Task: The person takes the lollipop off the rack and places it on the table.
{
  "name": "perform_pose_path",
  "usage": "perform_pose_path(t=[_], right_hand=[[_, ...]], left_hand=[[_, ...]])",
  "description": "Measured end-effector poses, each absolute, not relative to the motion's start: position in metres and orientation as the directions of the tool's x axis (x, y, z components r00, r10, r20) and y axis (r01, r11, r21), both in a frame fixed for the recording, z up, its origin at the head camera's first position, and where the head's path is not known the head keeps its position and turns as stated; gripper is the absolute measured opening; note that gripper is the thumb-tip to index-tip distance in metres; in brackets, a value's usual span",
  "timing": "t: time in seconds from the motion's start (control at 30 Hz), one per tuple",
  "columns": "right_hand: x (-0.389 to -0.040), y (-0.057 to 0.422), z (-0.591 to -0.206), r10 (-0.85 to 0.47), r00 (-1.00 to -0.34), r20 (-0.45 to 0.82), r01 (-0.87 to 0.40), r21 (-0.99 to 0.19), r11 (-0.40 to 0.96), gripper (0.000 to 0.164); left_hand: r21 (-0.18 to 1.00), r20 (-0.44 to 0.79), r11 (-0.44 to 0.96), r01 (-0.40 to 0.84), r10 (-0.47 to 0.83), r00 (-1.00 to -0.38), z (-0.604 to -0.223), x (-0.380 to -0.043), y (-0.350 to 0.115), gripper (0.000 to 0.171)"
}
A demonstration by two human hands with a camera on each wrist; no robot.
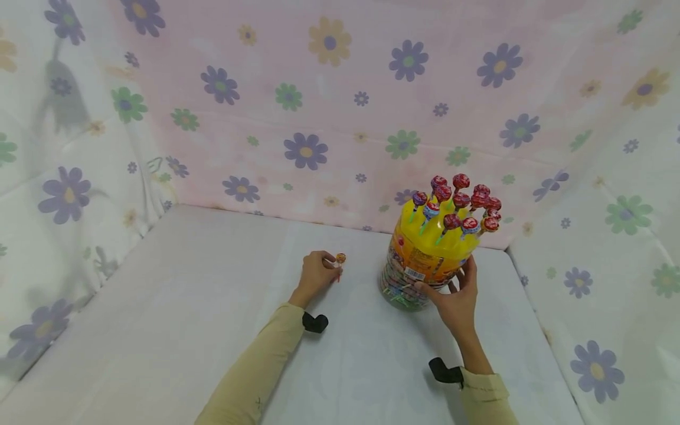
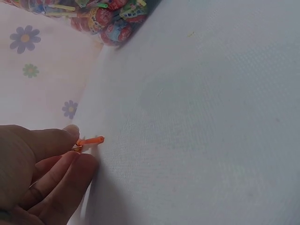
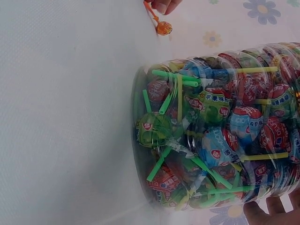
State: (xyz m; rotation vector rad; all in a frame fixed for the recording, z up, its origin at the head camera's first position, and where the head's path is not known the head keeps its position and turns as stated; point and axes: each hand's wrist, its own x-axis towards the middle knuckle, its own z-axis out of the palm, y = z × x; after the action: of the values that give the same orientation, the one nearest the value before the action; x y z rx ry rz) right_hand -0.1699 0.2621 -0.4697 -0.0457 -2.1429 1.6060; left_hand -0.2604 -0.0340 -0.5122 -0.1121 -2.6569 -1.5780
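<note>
My left hand (image 1: pixel 317 274) pinches a lollipop (image 1: pixel 341 258) with an orange wrapper by its orange stick (image 2: pixel 93 140), between thumb and fingers, close over the white table. The lollipop stands head up in the head view; its wrapped head (image 3: pixel 164 28) also shows at the top of the right wrist view. With thumb and fingers around its right side, my right hand (image 1: pixel 458 300) grips a big clear jar (image 1: pixel 406 260) with an orange label. Wrapped lollipops and green and yellow sticks pack the inside. Several red-topped lollipops (image 1: pixel 451 222) stand upright in its yellow top (image 1: pixel 419 236).
A white cloth covers the table (image 1: pixel 223 295). Behind it and at both sides hangs a flower-patterned cloth (image 1: pixel 329 106), pink at the back. The jar stands right of centre, near the back edge.
</note>
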Motion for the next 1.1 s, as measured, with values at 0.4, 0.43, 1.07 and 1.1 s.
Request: perform_pose_path(t=[0.4, 0.43, 1.07, 1.1], right_hand=[[-0.169, 0.263, -0.467, 0.280, -0.898, 0.341, -0.251, -0.917, 0.310, 0.103], [-0.169, 0.262, -0.466, 0.277, -0.898, 0.341, -0.253, -0.917, 0.309, 0.103], [-0.169, 0.264, -0.469, 0.280, -0.897, 0.343, -0.244, -0.911, 0.333, 0.104], [-0.169, 0.264, -0.470, 0.282, -0.897, 0.340, -0.240, -0.911, 0.335, 0.104]], left_hand=[[0.881, 0.135, 0.448, 0.153, 0.072, -0.988, -0.503, -0.255, -0.030, 0.026], [0.884, 0.135, 0.441, 0.154, 0.075, -0.988, -0.502, -0.255, -0.029, 0.027], [0.967, 0.197, 0.114, 0.228, 0.232, -0.953, -0.486, -0.240, -0.016, 0.032], [0.964, 0.212, 0.109, 0.242, 0.233, -0.949, -0.484, -0.239, -0.015, 0.032]])
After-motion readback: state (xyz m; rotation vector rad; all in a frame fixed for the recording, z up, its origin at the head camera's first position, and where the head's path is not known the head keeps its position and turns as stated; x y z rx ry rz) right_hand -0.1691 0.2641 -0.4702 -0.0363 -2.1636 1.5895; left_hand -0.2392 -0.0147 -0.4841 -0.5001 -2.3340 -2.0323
